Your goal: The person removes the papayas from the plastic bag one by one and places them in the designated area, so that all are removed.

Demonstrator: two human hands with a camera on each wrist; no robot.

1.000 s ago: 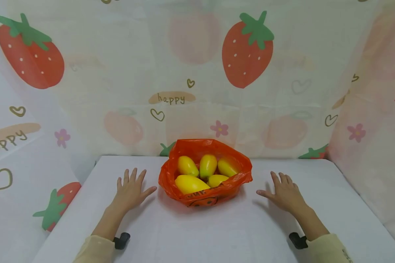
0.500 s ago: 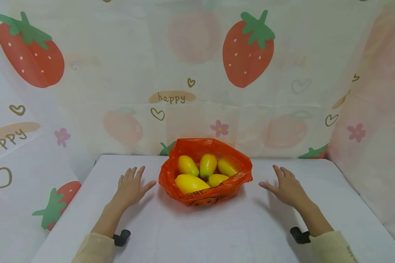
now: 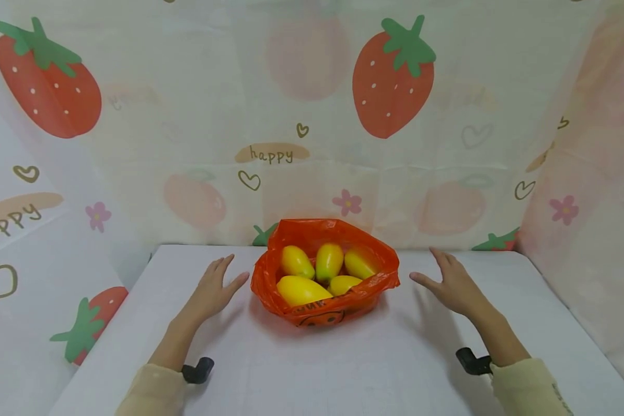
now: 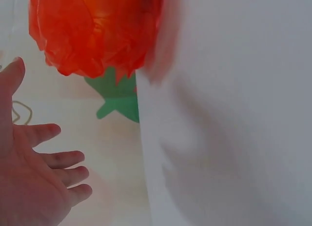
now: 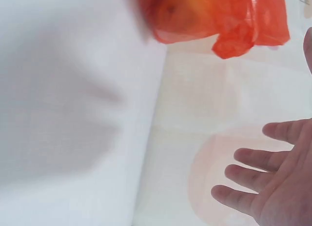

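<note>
An orange-red plastic bag [image 3: 260, 283] stands with its mouth wide at the middle of the table, its rim folded down. Inside lie several yellow mangoes [image 3: 301, 290], some with greenish tips. My left hand [image 3: 213, 292] hovers left of the bag, fingers spread and thumb toward it, touching nothing. On the other side my right hand [image 3: 455, 286] is held above the table in a similar way, apart from the bag. Both wrist views show straight, spread fingers and bare palms, with the bag [image 4: 97, 35] at the upper edge.
The white table [image 3: 312, 370] reaches back to a hanging cloth [image 3: 197, 115] printed with strawberries, hearts and flowers. Similar cloth hangs at the left and right sides. A black wrist strap mount [image 3: 197, 370] sits on each wrist.
Both hands have turned from palms down toward palms facing inward and have risen slightly. The bag and mangoes have stayed in place.
</note>
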